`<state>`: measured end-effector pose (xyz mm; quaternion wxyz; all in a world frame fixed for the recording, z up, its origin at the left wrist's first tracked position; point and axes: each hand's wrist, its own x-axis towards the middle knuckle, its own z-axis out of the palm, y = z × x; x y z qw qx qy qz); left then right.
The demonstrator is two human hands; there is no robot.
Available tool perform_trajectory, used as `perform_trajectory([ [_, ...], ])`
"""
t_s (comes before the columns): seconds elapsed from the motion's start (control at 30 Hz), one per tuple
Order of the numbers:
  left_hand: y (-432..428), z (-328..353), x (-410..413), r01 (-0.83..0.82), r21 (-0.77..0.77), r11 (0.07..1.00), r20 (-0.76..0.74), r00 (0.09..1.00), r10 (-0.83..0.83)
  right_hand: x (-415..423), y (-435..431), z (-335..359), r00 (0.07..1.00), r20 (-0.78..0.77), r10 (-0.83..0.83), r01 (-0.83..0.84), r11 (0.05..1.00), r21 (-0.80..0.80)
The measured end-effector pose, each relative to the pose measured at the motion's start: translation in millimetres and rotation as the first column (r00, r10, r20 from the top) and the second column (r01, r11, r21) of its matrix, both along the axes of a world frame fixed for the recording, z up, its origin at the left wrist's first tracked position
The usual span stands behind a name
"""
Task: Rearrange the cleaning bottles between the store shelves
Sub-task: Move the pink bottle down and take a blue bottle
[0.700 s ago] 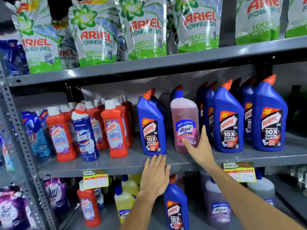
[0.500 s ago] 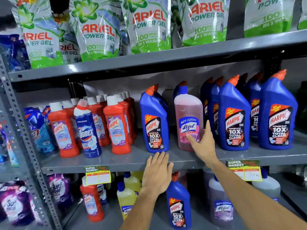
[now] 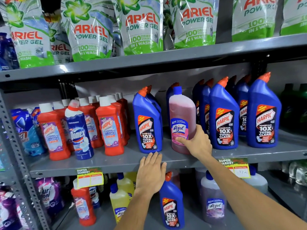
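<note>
The left hand (image 3: 151,173) lies flat, fingers together, on the middle shelf (image 3: 106,165) edge, hiding part of a blue Harpic bottle (image 3: 172,208) below. Up and right, the right hand (image 3: 196,141) wraps the pink Lizol bottle (image 3: 181,117), covering its lower right; it stands upright, cap up, label forward

Setting: a shop aisle — grey metal shelving (image 3: 149,63) in 3 tiers, stocked with repeated rows of identical cleaning bottles (image 3: 224,117) and detergent pouches (image 3: 89,30); "Super Market" price tags (image 3: 89,177) clipped to shelf edges.
</note>
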<state>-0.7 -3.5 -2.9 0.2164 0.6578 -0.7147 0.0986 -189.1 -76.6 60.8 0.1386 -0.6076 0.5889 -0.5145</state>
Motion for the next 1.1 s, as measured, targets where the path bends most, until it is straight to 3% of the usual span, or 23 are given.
perform_trajectory([
  [0.33,0,0,-2,0.004,-0.049,0.999,0.044,0.999,-0.001,-8,69,-19,0.981,0.191,0.034,0.001,0.983,-0.182],
  [0.5,12,-18,-8,-0.02,-0.236,0.971,0.083,0.996,0.041,-14,102,-54,0.975,0.218,0.039,0.01,0.976,-0.219],
  [0.63,31,-60,-12,0.048,-0.296,0.954,0.052,0.998,-0.035,-19,122,-101,0.955,0.295,0.035,0.016,0.985,-0.169],
  [0.9,51,-175,11,-0.035,0.027,0.999,0.003,0.999,0.035,-30,132,-195,0.958,0.286,0.017,-0.026,0.999,0.027],
  [1.1,31,-245,35,-0.077,0.371,0.926,0.017,0.997,0.077,-27,122,-254,0.967,0.249,-0.055,0.014,0.986,0.165],
])
